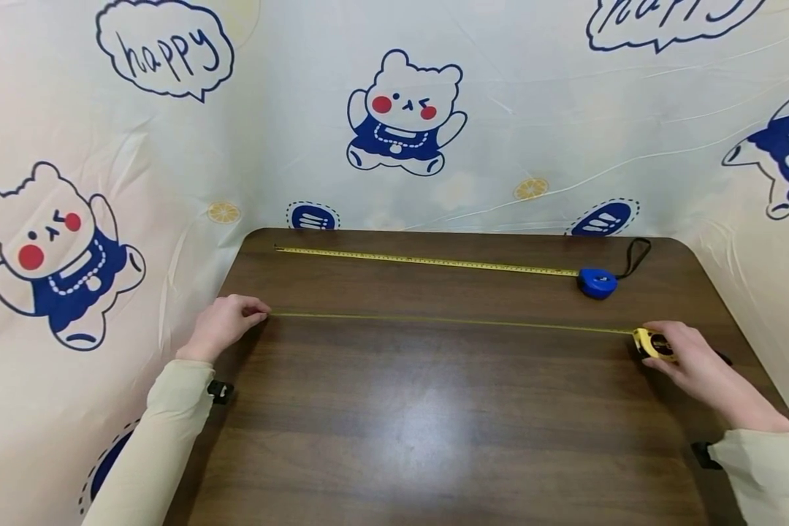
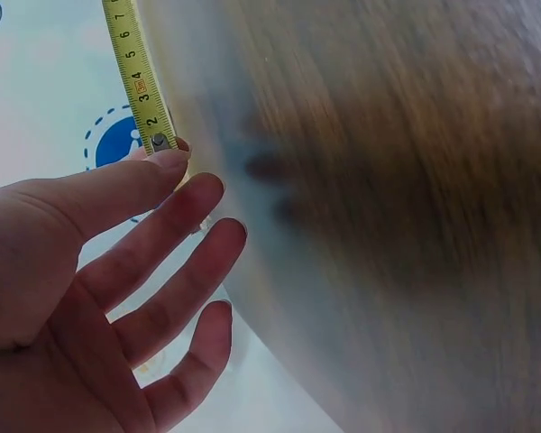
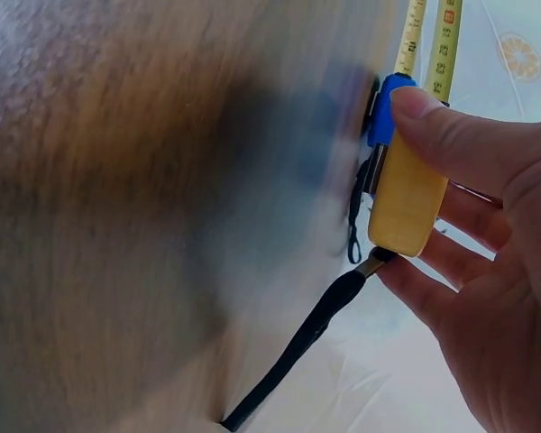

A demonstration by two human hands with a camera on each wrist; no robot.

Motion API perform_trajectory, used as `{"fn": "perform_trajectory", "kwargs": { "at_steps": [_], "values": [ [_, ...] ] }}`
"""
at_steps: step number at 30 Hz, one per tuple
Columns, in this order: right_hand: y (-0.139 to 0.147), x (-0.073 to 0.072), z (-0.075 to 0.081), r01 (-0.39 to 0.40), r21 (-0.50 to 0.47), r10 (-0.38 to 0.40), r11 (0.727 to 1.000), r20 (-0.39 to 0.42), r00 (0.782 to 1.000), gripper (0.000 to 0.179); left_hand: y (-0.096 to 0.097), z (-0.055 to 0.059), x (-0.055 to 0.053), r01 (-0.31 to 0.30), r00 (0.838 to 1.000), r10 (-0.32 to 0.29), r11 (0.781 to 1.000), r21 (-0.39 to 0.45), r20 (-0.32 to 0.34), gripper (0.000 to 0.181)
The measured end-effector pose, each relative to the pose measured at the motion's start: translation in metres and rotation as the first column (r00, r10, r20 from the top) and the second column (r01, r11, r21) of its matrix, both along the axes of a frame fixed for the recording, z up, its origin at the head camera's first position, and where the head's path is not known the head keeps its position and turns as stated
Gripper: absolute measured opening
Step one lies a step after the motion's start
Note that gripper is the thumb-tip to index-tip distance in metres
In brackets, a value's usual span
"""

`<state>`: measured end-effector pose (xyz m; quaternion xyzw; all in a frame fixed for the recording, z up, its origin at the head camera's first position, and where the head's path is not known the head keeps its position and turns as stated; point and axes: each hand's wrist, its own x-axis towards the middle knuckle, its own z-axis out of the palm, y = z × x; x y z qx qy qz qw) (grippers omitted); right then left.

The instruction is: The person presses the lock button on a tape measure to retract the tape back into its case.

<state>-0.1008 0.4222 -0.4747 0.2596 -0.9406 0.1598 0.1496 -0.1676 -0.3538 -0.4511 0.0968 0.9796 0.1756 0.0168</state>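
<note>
A yellow tape measure (image 1: 653,343) with a black wrist strap (image 3: 316,329) is in my right hand (image 1: 700,369), thumb on one side and fingers on the other. Its yellow blade (image 1: 447,320) stretches almost straight across the table to my left hand (image 1: 220,325). There, thumb and index finger pinch the metal-hooked tip, just below the 2 mark in the left wrist view; the other fingers spread loosely. Farther back lies a blue tape measure (image 1: 598,283), its own blade (image 1: 427,261) drawn out leftward, roughly alongside the first. Neither hand touches it.
The brown wooden table (image 1: 394,438) has rounded back corners. A pale curtain (image 1: 513,95) printed with bears surrounds its back and sides. The blue tape's black loop (image 1: 638,256) lies near the back right corner. Light glares on the tabletop's middle.
</note>
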Motion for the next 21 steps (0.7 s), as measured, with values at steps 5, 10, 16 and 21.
{"fn": "perform_trajectory", "kwargs": {
  "at_steps": [5, 10, 16, 21],
  "values": [
    [-0.002, 0.000, 0.001, -0.016, -0.010, 0.016, 1.000, -0.012, 1.000, 0.054, 0.005, 0.001, 0.001, -0.005, 1.000, 0.005, 1.000, 0.000, 0.017, 0.013],
    [-0.005, -0.001, 0.003, -0.019, -0.008, 0.019, 1.000, -0.011, 1.000, 0.056, 0.011, 0.001, 0.001, -0.008, 1.000, 0.008, 1.000, -0.001, 0.024, 0.013],
    [-0.010, -0.002, 0.004, -0.033, -0.007, 0.033, 0.999, -0.016, 0.999, 0.059, 0.017, 0.001, 0.000, 0.005, 1.000, -0.006, 1.000, 0.016, 0.024, 0.014],
    [-0.015, -0.003, 0.005, -0.042, -0.006, 0.042, 0.999, -0.007, 0.999, 0.062, 0.022, 0.000, -0.001, 0.011, 1.000, -0.011, 1.000, 0.011, 0.005, 0.014]
  ]
}}
